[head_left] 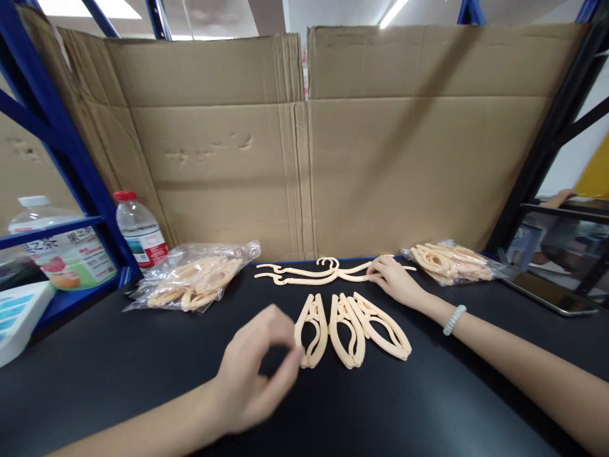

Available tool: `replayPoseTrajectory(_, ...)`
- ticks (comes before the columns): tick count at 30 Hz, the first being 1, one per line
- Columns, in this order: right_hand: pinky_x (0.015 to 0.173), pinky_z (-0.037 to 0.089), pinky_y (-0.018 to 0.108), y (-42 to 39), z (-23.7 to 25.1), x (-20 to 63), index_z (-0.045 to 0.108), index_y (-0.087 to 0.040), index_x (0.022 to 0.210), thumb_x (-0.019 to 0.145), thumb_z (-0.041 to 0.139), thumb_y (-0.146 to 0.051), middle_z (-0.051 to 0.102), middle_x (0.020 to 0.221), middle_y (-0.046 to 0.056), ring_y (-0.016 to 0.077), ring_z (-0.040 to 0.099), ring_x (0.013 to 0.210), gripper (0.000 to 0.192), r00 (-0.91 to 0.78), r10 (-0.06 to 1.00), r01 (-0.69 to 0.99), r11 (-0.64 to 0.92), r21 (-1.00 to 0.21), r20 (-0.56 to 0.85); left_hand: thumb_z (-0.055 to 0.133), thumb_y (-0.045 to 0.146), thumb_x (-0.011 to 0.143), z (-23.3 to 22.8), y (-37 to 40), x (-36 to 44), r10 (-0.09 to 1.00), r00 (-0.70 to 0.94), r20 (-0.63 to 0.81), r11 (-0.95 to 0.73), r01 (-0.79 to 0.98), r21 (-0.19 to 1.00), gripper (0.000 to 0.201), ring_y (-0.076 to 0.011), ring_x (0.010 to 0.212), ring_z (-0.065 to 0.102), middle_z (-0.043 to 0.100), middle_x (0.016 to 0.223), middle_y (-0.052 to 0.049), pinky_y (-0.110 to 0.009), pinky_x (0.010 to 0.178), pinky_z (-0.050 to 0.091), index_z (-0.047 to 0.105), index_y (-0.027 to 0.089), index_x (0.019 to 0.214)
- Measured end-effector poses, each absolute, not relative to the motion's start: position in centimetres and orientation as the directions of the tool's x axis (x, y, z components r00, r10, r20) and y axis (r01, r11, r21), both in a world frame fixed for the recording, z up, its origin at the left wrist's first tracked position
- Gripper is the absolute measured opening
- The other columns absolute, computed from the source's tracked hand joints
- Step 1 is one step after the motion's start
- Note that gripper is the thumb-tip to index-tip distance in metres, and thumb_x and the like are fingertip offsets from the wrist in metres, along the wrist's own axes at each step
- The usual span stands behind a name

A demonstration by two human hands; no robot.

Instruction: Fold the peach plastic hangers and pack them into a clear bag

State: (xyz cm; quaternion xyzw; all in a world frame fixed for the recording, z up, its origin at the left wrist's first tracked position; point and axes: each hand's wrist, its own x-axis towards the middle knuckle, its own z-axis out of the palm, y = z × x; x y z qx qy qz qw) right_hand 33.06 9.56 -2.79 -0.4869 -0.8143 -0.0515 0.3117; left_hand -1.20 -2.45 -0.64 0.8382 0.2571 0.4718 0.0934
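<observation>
Two unfolded cream plastic folding hangers [309,277] lie close together at the back of the black table, hooks in the middle. At their right end, my right hand [394,279] has its fingers closed on the hanger arms. Nearer to me lie three folded hangers: a left one [321,333], a middle one [335,327] and a right one [397,343], slanted. My left hand [252,371], slightly blurred, hovers by the left folded hanger. Its fingers are curled, with a gap between thumb and forefinger, and nothing shows in them.
Clear bags of folded hangers lie at left [195,282] and right [450,261]. A phone [549,293] rests at far right. A red-capped bottle [140,228] stands at back left, near a blue rack post [102,171]. A cardboard wall [228,158] closes the back.
</observation>
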Motion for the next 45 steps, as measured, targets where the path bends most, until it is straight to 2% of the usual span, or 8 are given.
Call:
replayPoseTrajectory(3, 0.076, 0.049, 0.038, 8.1, -1.7, 32.7, 0.054, -0.021, 0.082, 0.090, 0.049, -0.018, 0.062, 0.085, 0.006, 0.0230, 0.060, 0.082, 0.009, -0.334, 0.775, 0.823, 0.517, -0.234, 0.536, 0.063, 0.023, 0.081, 1.0, 1.2, -0.2, 0.874, 0.195, 0.445, -0.483, 0.245, 0.841, 0.007, -0.0153, 0.078, 0.059, 0.060, 0.081, -0.001, -0.029, 0.071, 0.051, 0.058, 0.018, 0.080)
replayPoseTrajectory(5, 0.068, 0.049, 0.036, 6.8, -0.9, 32.6, 0.051, -0.022, 0.085, 0.093, 0.045, -0.023, 0.063, 0.080, 0.004, 0.0218, 0.061, 0.073, 0.009, -0.319, 0.793, 0.832, 0.497, -0.247, 0.519, 0.065, 0.026, 0.078, 0.9, 2.7, -0.3, 0.972, 0.110, 0.208, -0.222, 0.125, 0.967, 0.014, -0.0180, 0.085, 0.064, 0.065, 0.090, -0.005, -0.033, 0.080, 0.053, 0.062, 0.016, 0.088)
replayPoseTrajectory(13, 0.069, 0.053, 0.034, 2.8, 0.3, 32.4, 0.052, -0.025, 0.092, 0.092, 0.047, -0.038, 0.067, 0.086, 0.004, 0.0229, 0.067, 0.079, 0.014, -0.168, 0.830, 0.801, 0.429, -0.417, 0.532, 0.069, 0.026, 0.075, 0.4, 3.0, -0.9, 0.988, 0.145, 0.055, -0.060, 0.032, 0.998, 0.033, -0.0250, 0.105, 0.066, 0.068, 0.118, -0.011, -0.043, 0.104, 0.044, 0.066, 0.015, 0.107)
replayPoseTrajectory(18, 0.072, 0.055, 0.034, 2.2, 0.7, 31.6, 0.055, -0.023, 0.097, 0.091, 0.048, -0.039, 0.068, 0.086, 0.005, 0.0226, 0.067, 0.080, 0.018, -0.135, 0.842, 0.764, 0.424, -0.486, 0.523, 0.068, 0.029, 0.074, 0.4, 3.1, -0.5, 0.991, 0.129, 0.029, -0.039, 0.074, 0.996, 0.025, -0.0279, 0.100, 0.068, 0.073, 0.096, -0.013, -0.042, 0.099, 0.048, 0.068, 0.010, 0.090)
replayPoseTrajectory(22, 0.073, 0.055, 0.033, 1.9, 1.0, 31.7, 0.057, -0.023, 0.099, 0.092, 0.047, -0.039, 0.068, 0.089, 0.005, 0.0216, 0.067, 0.081, 0.020, -0.138, 0.836, 0.752, 0.437, -0.494, 0.531, 0.066, 0.027, 0.075, 0.2, 3.1, -0.5, 0.993, 0.106, 0.042, -0.053, 0.102, 0.993, 0.036, -0.0258, 0.103, 0.066, 0.067, 0.116, -0.013, -0.040, 0.101, 0.046, 0.064, 0.013, 0.109)
replayPoseTrajectory(30, 0.073, 0.055, 0.032, 1.2, 0.7, 31.0, 0.060, -0.022, 0.104, 0.094, 0.046, -0.034, 0.069, 0.096, 0.005, 0.0202, 0.068, 0.085, 0.021, -0.339, 0.796, 0.746, 0.552, -0.371, 0.502, 0.062, 0.027, 0.080, -0.6, 1.9, -0.1, 0.861, 0.400, 0.314, -0.436, 0.264, 0.860, 0.064, -0.0257, 0.119, 0.053, 0.049, 0.137, -0.009, -0.042, 0.101, 0.043, 0.041, 0.028, 0.140)
replayPoseTrajectory(38, 0.075, 0.052, 0.033, 1.1, 0.8, 31.2, 0.062, -0.018, 0.109, 0.094, 0.043, -0.018, 0.067, 0.093, 0.008, 0.0200, 0.062, 0.086, 0.024, -0.482, 0.624, 0.747, 0.659, -0.083, 0.615, 0.064, 0.036, 0.081, 0.1, 2.4, -0.1, 0.950, 0.234, 0.209, -0.248, 0.154, 0.956, 0.039, -0.0148, 0.071, 0.058, 0.066, 0.089, -0.005, -0.029, 0.070, 0.050, 0.060, 0.014, 0.113)
replayPoseTrajectory(45, 0.062, 0.046, 0.035, 0.6, 1.6, 31.9, 0.065, -0.016, 0.092, 0.095, 0.047, -0.025, 0.069, 0.092, 0.008, 0.0234, 0.062, 0.076, 0.020, -0.424, 0.539, 0.905, 0.289, 0.313, 0.727, 0.064, 0.038, 0.081, 0.3, 2.4, -0.1, 0.948, 0.236, 0.214, -0.257, 0.165, 0.952, 0.036, -0.0135, 0.068, 0.055, 0.066, 0.086, -0.003, -0.027, 0.069, 0.049, 0.063, 0.016, 0.110)
